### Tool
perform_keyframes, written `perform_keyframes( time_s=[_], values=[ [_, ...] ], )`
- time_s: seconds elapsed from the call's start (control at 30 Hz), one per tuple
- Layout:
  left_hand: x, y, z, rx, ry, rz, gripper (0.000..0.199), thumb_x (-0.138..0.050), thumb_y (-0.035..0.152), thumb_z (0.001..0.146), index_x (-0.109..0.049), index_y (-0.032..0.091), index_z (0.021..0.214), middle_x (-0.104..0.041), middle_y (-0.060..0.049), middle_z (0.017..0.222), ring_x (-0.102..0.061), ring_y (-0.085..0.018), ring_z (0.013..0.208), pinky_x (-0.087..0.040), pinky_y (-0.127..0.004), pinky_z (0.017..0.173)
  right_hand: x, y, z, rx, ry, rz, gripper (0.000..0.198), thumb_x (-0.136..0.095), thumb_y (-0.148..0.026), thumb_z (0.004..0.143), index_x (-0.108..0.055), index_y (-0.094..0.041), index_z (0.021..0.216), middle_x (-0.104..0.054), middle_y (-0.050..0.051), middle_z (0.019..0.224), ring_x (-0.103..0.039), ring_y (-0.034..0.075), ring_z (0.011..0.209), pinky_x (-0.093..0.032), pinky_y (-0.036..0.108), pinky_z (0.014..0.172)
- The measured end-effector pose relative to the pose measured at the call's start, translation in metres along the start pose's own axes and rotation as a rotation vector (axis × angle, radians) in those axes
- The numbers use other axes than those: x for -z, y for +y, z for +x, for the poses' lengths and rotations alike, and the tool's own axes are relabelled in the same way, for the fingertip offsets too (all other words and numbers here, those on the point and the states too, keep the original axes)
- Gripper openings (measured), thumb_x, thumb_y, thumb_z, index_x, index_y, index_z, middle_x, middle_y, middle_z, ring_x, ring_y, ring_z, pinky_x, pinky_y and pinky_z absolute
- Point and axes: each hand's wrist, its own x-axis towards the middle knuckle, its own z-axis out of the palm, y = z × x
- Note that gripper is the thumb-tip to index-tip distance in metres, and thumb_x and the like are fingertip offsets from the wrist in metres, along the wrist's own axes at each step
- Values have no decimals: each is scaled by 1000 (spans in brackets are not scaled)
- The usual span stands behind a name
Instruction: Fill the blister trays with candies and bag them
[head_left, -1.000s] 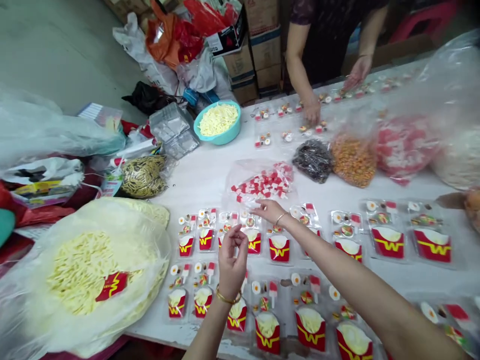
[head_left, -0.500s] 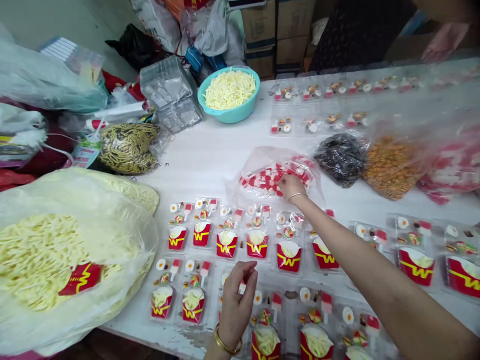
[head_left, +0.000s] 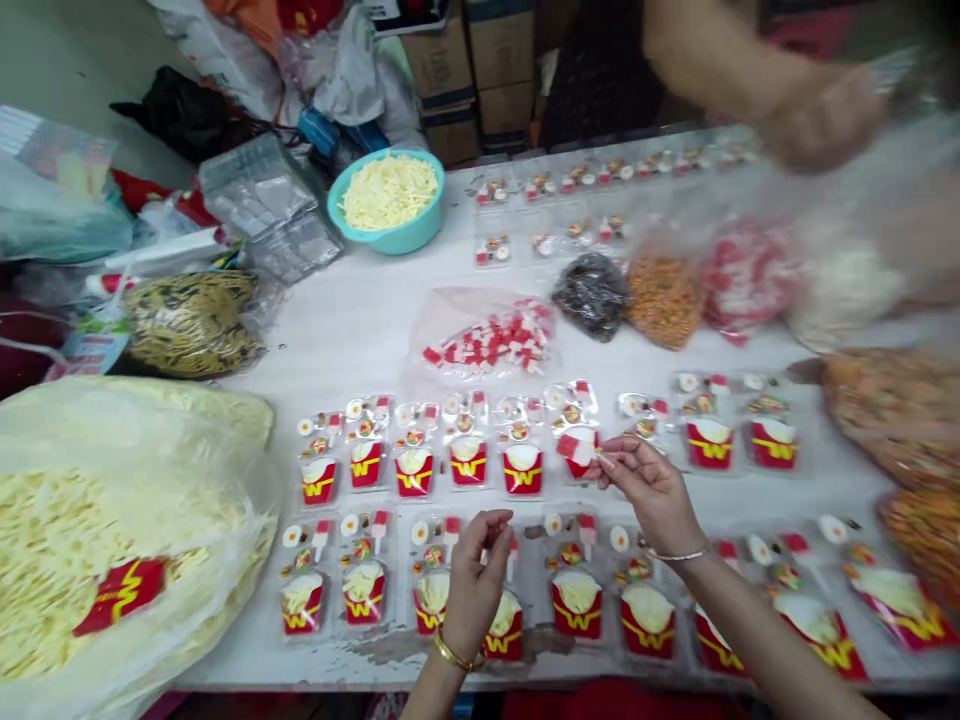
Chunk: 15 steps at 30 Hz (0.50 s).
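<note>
Head view: toy popsicle [head_left: 576, 450] sits pinched in right hand [head_left: 654, 492], left hand [head_left: 477, 578] apart.

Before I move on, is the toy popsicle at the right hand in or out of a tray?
Out: the right hand pinches the popsicle, which hides part of the clear tray behind it.

One right hand [head_left: 651, 490] at 4 o'clock pinches a red-and-white piece [head_left: 574, 448] over a clear pack [head_left: 571, 403]; one left hand [head_left: 477, 580] at 6 o'clock, fingers loosely bent, is over a lower row of filled packs [head_left: 577, 603]. At centre lies one clear bag [head_left: 437, 318] of similar pieces [head_left: 495, 347]; at 11 o'clock stands one turquoise basin [head_left: 405, 238] of pale yellow strips [head_left: 390, 190]. Between 8 and 9 o'clock sits one large translucent bag [head_left: 172, 425], like strips and one red carton [head_left: 124, 597] within.
</note>
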Motion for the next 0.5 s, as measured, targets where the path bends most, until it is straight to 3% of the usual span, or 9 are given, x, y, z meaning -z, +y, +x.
perform_keyframes(
  time_s=[0.13,0.33,0.4,0.5],
  values=[
    [-22,10,-9,27,-85,15,40,-59,50,79,-62,19,104,-66,-4,86,-60,-17,78,-50,-28,71,72,7,-42,-73,312,147,31,-74,-39,70,-60,-20,90,-69,5,78,-64,17,71,-49,30,63],
    [-64,30,-18,94,-240,48,52,-67,58,67,-65,18,101,-68,-6,100,-62,-20,86,-52,-29,75,245,18,-111,41,882,152,43,-81,-42,52,-58,-19,80,-67,1,75,-61,14,62,-49,28,61],
    [-77,39,-27,110,-265,64,54,-68,60,63,-66,18,98,-68,-7,102,-63,-21,86,-53,-29,73,292,25,-126,60,988,154,44,-82,-41,49,-57,-19,77,-66,0,72,-58,12,58,-48,27,59],
    [-93,51,-38,92,-284,102,54,-69,62,61,-67,18,93,-69,-7,99,-63,-22,85,-53,-29,70,339,38,-124,47,1038,152,39,-81,-39,54,-57,-18,76,-65,0,70,-58,12,58,-47,26,57]
  ],
)
